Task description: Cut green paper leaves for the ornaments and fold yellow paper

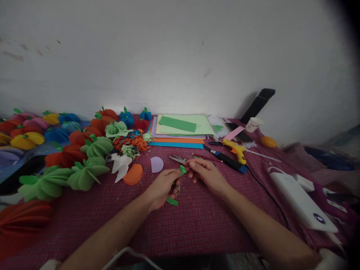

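Observation:
Over the middle of the table, my left hand (165, 186) pinches a small green paper piece (182, 170) between thumb and fingers. Close on its right is my right hand (206, 174), fingers curled with thumb and fingertip together at the paper's edge; whether they grip anything is hidden. Just beyond the fingertips lie scissors (177, 158), their blades pointing left. A second green paper scrap (172, 201) shows just below my left hand. To the left are a folded lilac paper piece (156, 164) and orange paper rounds (133, 174).
Colourful paper pumpkins (97, 146) crowd the left side beside shredded paper (132, 144). Paper sheets (206, 129) with a green strip (177, 123) lie by the wall. On the right are a yellow glue gun (236, 150), a paper cup (254, 124) and a white power bank (302, 198).

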The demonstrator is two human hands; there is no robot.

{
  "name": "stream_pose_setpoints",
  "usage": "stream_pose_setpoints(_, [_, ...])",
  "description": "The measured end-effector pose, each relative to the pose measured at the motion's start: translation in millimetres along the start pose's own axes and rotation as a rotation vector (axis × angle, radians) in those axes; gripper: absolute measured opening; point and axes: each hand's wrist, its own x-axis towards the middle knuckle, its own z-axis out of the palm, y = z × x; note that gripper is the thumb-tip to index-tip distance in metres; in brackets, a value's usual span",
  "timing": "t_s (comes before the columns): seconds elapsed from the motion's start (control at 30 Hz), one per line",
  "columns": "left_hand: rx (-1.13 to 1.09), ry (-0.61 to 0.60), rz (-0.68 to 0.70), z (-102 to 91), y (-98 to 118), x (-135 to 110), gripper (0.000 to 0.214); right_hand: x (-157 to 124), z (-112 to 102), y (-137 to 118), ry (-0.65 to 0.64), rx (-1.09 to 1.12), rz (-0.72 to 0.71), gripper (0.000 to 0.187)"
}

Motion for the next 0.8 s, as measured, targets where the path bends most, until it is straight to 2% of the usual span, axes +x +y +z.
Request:
stream_pose_setpoints(0.13, [-0.064, 0.008, -0.007, -1.1, 2.1, -0.3, 0.026, -1.7, -5.2, -1.0, -0.140, -0.135, -0.097, 0.038])
stream_pose_setpoints(0.23, [-0.025, 0.011, -0.013, -0.5, 1.5, -0.7, 0.027, 0.0, -5.8, 1.9, -0.108, -0.171, -0.128, 0.033])
stream_pose_setpoints(0.37, [0.055, 0.020, -0.022, 1.8, -0.9, -1.3, 0.027, 1.9, -5.5, 2.3, -0.057, -0.206, -0.070, 0.030])
stream_pose_setpoints(0.63, [0.147, 0.002, 0.021, 2.9, -5.9, 0.1, 0.029, 0.6, -4.7, -1.0, -0.032, -0.285, -0.062, 0.022])
stream_pose_setpoints(0.8, [0.168, 0.000, 0.045, 3.3, -7.6, 0.7, 0.029, -1.6, 1.6, 0.3, 0.026, -0.310, -0.091, 0.019])
